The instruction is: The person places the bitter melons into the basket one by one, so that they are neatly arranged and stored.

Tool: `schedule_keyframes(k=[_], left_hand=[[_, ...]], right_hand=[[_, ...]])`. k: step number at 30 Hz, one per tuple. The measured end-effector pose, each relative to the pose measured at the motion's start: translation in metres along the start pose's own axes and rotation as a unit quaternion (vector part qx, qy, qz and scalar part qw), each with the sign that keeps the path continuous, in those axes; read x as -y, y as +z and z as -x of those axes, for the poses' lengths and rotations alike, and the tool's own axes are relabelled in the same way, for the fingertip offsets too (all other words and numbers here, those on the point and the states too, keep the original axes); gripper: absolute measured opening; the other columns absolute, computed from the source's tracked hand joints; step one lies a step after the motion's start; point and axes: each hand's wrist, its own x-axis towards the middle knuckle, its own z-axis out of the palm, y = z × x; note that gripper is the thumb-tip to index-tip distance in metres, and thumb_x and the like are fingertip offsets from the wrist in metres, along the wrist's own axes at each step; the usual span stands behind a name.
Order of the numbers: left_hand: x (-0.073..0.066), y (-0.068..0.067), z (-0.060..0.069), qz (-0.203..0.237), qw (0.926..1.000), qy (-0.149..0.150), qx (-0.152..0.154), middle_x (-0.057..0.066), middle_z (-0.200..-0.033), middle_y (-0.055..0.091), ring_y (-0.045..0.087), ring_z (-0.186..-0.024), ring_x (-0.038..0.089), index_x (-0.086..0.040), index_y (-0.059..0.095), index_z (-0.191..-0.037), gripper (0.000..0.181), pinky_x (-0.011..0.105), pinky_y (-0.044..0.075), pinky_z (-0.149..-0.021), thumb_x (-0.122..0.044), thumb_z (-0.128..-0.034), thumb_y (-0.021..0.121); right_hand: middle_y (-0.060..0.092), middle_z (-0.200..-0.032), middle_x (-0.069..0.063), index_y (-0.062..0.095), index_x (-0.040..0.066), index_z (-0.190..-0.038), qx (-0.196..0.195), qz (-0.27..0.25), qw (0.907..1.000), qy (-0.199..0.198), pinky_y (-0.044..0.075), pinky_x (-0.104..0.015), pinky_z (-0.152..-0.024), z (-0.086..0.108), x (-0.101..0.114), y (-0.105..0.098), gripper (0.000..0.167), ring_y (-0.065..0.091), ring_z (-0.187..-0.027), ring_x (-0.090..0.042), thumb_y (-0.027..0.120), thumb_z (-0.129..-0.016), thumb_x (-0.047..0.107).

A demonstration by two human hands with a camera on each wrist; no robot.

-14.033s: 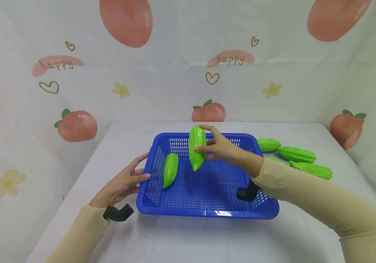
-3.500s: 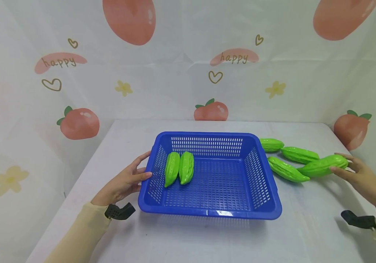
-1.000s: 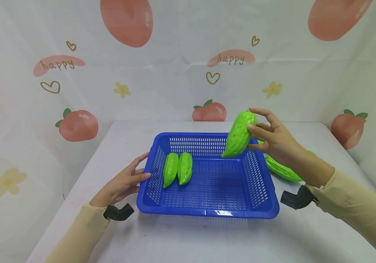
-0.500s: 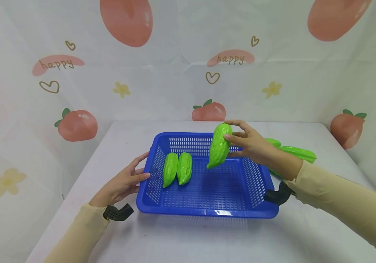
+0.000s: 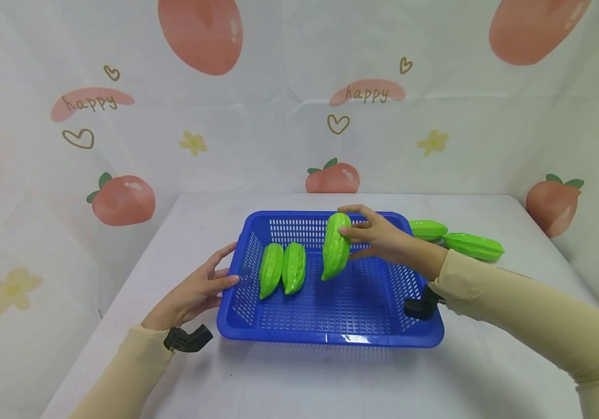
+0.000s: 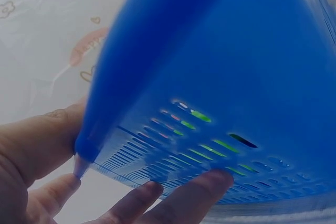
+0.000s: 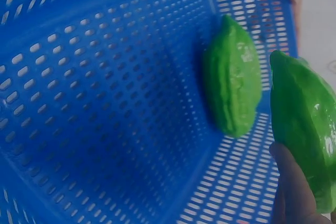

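Observation:
In the head view my right hand (image 5: 378, 235) pinches a bright green bitter melon (image 5: 336, 247) between thumb and fingers. It hangs tilted, pointed end down, above the floor of the blue plastic basket (image 5: 331, 339). The right wrist view shows this held bitter melon (image 7: 304, 124) at the right, with part of the thumb on it. Two more bitter melons, the left one (image 5: 271, 270) and the right one (image 5: 294, 267), lie side by side at the basket's left. My left hand (image 5: 200, 288) holds the basket's left side; the left wrist view shows fingers (image 6: 194, 198) against the slotted wall (image 6: 210, 150).
Right of the basket, on the white table (image 5: 278, 384), lie other bitter melons, one at the back (image 5: 427, 228) and one further right (image 5: 474, 246). My right forearm covers part of that area. A printed cloth (image 5: 278, 134) hangs behind the table.
My right hand has brought the bitter melon left and down, from over the basket's right back edge to low over its middle. My left hand has stayed on the basket.

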Motion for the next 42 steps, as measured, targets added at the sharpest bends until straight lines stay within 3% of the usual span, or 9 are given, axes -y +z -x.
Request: schedule_keyframes(k=[14, 22, 42], left_hand=[[0.0, 0.0, 0.001, -0.009, 1.0, 0.002, -0.001, 0.026, -0.146, 0.04, 0.065, -0.109, 0.031, -0.036, 0.007, -0.155, 0.083, 0.047, 0.055, -0.09, -0.021, -0.095, 0.062], [0.0, 0.0, 0.001, -0.006, 1.0, 0.002, -0.002, 0.027, -0.146, 0.041, 0.065, -0.109, 0.031, -0.036, 0.007, -0.155, 0.083, 0.048, 0.055, -0.089, -0.021, -0.0949, 0.063], [0.003, -0.001, 0.0, -0.003, 1.0, -0.002, -0.001, 0.025, -0.146, 0.04, 0.065, -0.11, 0.031, -0.039, 0.008, -0.154, 0.081, 0.047, 0.054, -0.091, -0.023, -0.0954, 0.062]], right_hand=[[0.038, -0.142, -0.028, 0.031, 0.015, -0.149, 0.012, 0.011, 0.9985, 0.052, 0.051, -0.057, -0.092, -0.024, -0.021, 0.017, 0.052, 0.047, -0.128, -0.047, 0.049, -0.101, 0.01], [0.043, -0.136, -0.027, 0.037, 0.014, -0.146, -0.005, 0.016, 0.9961, 0.087, 0.054, -0.055, -0.087, -0.032, -0.032, 0.026, 0.049, 0.052, -0.123, -0.046, 0.051, -0.1, 0.009], [0.049, -0.132, -0.023, 0.044, 0.015, -0.141, -0.033, 0.041, 0.9902, 0.129, 0.059, -0.048, -0.077, -0.05, -0.044, 0.037, 0.045, 0.057, -0.115, -0.042, 0.054, -0.098, 0.01]])
